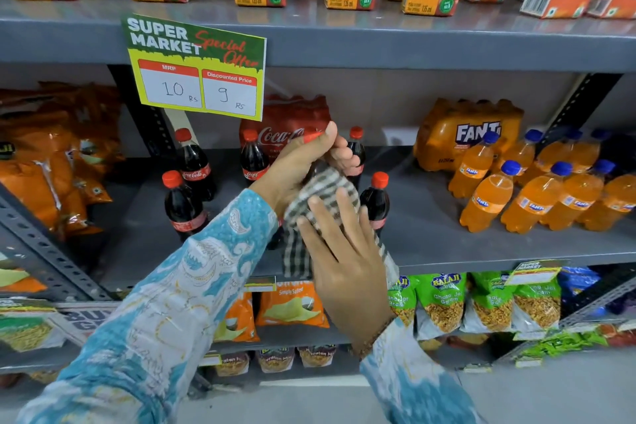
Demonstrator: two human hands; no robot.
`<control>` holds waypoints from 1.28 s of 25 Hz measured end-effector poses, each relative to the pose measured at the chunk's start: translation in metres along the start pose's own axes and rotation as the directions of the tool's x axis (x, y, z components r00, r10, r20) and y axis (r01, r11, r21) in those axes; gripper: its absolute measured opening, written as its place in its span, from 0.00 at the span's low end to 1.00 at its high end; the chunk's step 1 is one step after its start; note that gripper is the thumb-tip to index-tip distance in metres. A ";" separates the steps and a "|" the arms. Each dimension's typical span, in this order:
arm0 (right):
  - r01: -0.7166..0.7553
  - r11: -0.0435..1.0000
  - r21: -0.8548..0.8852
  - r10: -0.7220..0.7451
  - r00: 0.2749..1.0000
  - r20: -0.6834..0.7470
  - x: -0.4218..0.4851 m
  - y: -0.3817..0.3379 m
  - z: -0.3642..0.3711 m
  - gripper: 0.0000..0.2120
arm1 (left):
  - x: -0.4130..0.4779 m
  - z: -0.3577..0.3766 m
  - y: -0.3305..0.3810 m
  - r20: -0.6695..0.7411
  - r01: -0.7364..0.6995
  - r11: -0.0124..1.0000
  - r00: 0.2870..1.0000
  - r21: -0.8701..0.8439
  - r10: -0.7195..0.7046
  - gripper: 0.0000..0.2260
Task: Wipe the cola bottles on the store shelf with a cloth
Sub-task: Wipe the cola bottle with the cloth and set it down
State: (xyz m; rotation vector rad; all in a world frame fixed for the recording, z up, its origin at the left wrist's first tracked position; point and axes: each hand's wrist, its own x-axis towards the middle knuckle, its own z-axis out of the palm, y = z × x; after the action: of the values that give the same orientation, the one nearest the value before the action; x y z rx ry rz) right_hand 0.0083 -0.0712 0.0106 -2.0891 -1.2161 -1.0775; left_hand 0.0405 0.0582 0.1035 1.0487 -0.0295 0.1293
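My left hand (299,165) is closed around the top of a cola bottle (311,137) in front of the middle shelf. Only a red bit of the bottle shows by my thumb. A grey-and-white checked cloth (321,188) wraps the bottle's body, and its tail hangs down past the shelf edge. My right hand (344,258) presses the cloth against the bottle with its fingers spread. Other cola bottles with red caps stand on the grey shelf (430,237): two at the left (194,167) (182,208), one behind (253,158) and one right of my hands (377,201).
A shrink-wrapped cola pack (285,117) stands at the shelf's back. Orange soda bottles (537,196) and their pack (468,134) fill the right side. Orange snack bags (51,155) lie at the left. A price sign (196,69) hangs from the upper shelf, under juice cartons. Snack packets fill the shelves below.
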 end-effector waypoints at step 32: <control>-0.009 0.925 0.380 -0.031 0.995 0.100 -0.062 0.003 -0.022 0.26 | 0.036 -0.016 -0.043 -0.172 0.043 0.733 0.980 0.679 0.102 0.11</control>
State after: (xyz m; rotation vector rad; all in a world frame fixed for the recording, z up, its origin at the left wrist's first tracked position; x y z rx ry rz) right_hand -0.0156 -0.1195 -0.0283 -1.8545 -1.3640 -0.6748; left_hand 0.0809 0.0545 0.0612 1.7767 0.2010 0.2895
